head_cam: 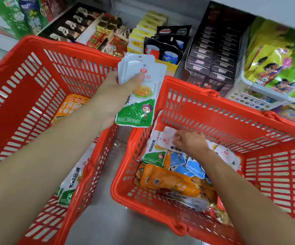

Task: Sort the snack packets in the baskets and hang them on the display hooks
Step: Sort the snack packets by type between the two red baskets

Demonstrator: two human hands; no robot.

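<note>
Sorting: a stack of white-and-green foil packets [140, 96] is gripped by the left hand [108, 98]. A white packet [166, 138] in the right red plastic basket [231, 110] is pinched by the right fingers [179, 139], and should be lifted next.

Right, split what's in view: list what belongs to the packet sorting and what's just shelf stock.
Job: left hand, gripping green-and-white packets; right hand, pinching a white packet; left basket; right basket; orange packets; blue packets.
Lying about: dark boxes; yellow boxes; cartoon bags.
</note>
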